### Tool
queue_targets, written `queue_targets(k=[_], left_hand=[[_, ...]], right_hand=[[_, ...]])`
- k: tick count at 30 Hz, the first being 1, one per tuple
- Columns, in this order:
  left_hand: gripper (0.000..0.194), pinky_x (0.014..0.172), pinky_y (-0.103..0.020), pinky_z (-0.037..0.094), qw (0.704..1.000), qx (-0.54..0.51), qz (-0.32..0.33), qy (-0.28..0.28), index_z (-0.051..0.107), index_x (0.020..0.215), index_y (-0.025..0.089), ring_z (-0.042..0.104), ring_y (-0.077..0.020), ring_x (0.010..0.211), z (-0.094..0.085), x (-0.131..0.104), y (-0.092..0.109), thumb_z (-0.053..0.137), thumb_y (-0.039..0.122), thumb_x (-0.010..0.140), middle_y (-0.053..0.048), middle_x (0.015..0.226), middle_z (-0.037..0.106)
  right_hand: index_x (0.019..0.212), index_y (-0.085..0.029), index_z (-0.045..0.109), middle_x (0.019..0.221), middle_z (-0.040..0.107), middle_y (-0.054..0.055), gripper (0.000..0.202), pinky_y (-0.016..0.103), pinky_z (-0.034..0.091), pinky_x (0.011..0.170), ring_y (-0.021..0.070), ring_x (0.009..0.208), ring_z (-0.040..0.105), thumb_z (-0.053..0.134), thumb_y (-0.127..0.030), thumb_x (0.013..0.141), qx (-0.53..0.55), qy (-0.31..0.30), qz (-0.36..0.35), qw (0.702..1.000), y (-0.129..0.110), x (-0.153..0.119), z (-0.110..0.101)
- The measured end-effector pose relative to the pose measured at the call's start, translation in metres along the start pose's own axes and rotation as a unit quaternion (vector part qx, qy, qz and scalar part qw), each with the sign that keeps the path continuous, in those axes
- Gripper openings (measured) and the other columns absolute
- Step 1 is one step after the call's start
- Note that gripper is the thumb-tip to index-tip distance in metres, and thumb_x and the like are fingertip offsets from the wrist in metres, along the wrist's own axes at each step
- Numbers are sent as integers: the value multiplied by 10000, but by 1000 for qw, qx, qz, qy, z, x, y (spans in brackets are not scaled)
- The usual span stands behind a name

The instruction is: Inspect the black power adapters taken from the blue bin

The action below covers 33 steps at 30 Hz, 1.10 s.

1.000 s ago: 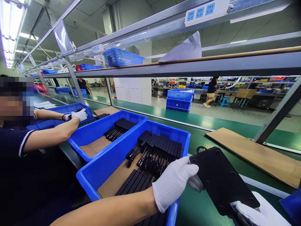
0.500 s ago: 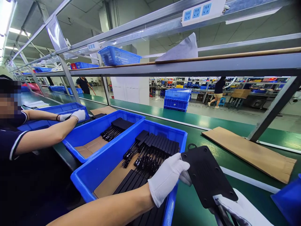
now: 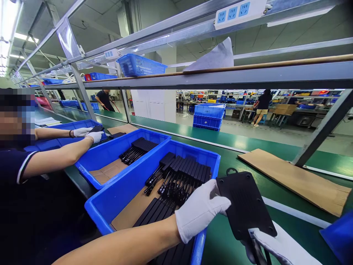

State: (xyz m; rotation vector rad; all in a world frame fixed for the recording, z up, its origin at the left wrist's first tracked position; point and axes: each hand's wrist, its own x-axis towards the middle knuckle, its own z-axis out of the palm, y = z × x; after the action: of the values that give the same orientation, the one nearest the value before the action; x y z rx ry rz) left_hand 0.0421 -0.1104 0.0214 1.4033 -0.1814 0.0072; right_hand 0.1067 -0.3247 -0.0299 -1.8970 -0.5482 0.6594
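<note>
A flat black device (image 3: pixel 246 206) with rounded corners, small round studs and a loop at its top is held tilted above the green bench. My left hand (image 3: pixel 201 209), in a white glove, has its thumb and fingers at the device's upper left edge. The white-gloved right hand (image 3: pixel 278 243) grips the lower end, where black cable hangs down. Beside my left forearm is a blue bin (image 3: pixel 102 209) with rows of similar black devices (image 3: pixel 190 167) and their cables, over cardboard.
A second blue bin (image 3: pixel 91 178) stands to the left. Beyond it, a co-worker's gloved hands (image 3: pixel 93 137) hold a black item. Flat cardboard (image 3: pixel 295 180) lies on the green bench (image 3: pixel 220 243). A metal shelf (image 3: pixel 248 76) crosses overhead. A blue object (image 3: pixel 339 235) is at the right edge.
The device has shifted slightly right and turned a little more upright. My left thumb has spread along its edge. The co-worker's hands now hold a black item.
</note>
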Motion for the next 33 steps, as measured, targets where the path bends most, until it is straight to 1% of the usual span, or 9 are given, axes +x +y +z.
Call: queue_targets(k=[4, 8, 11, 18, 23, 25, 28, 31, 33], left_hand=[[246, 893, -383, 435, 997, 69, 21, 1, 599, 980, 143, 580, -240, 944, -3, -2, -2, 584, 264, 767, -60, 919, 629], [218, 909, -379, 435, 996, 84, 19, -13, 600, 973, 158, 581, -262, 1011, -2, -4, -2, 573, 266, 785, -58, 908, 631], [212, 908, -370, 437, 996, 89, 24, -13, 603, 978, 161, 579, -264, 1034, -2, -3, -3, 568, 253, 791, -55, 916, 629], [257, 903, -357, 442, 995, 93, 29, -14, 614, 1042, 161, 582, -246, 1006, -3, -2, -4, 563, 253, 807, -57, 949, 633], [307, 915, -363, 437, 995, 99, 30, -15, 612, 1114, 156, 584, -236, 988, -3, -3, -3, 558, 268, 833, -70, 1003, 640], [339, 926, -366, 434, 995, 95, 28, -16, 606, 1155, 157, 580, -243, 1020, -2, -3, -2, 563, 281, 842, -76, 1034, 644], [376, 964, -371, 417, 995, 96, 28, -8, 593, 1212, 165, 564, -244, 1072, -2, -3, -3, 544, 330, 878, -80, 1117, 641], [419, 1026, -379, 382, 995, 89, 25, 22, 601, 1216, 169, 534, -244, 1143, -3, -1, -8, 480, 438, 918, -78, 1194, 626], [474, 1063, -375, 357, 998, 56, 24, 32, 611, 1199, 167, 519, -234, 1179, -4, 1, -13, 413, 507, 935, -72, 1218, 619]], right_hand=[[1002, -166, 711, 1036, 703, 124, 581, 465, 510, 910, 383, 1018, 608, 610, -679, 748, -53, 22, -17, 998, 18, 5, -6], [1131, -158, 658, 1202, 631, 144, 617, 496, 463, 980, 380, 1136, 542, 550, -674, 809, -103, -10, -50, 993, 26, 9, -7], [1121, -160, 646, 1150, 645, 137, 582, 487, 476, 964, 361, 1097, 563, 518, -657, 846, -102, -36, -60, 992, 24, 10, -7], [998, -158, 675, 1011, 673, 119, 547, 456, 536, 868, 367, 1039, 578, 505, -657, 850, -114, -52, -83, 989, 15, 11, -4], [1150, -161, 644, 1219, 621, 134, 576, 462, 497, 959, 369, 1154, 531, 540, -638, 843, -127, -28, -71, 989, 26, 13, -4], [1183, -165, 634, 1226, 621, 131, 595, 459, 495, 966, 373, 1173, 521, 555, -640, 832, -126, -18, -65, 990, 30, 13, -4], [1146, -166, 658, 1193, 641, 125, 583, 450, 510, 950, 378, 1167, 526, 552, -643, 828, -128, -21, -74, 989, 30, 12, -3], [1098, -165, 679, 1139, 664, 123, 593, 452, 522, 929, 383, 1121, 556, 531, -668, 822, -146, -30, -62, 987, 27, 11, 1], [1151, -171, 662, 1164, 654, 120, 647, 460, 503, 955, 386, 1125, 553, 514, -699, 810, -150, -34, -44, 987, 27, 10, 4]])
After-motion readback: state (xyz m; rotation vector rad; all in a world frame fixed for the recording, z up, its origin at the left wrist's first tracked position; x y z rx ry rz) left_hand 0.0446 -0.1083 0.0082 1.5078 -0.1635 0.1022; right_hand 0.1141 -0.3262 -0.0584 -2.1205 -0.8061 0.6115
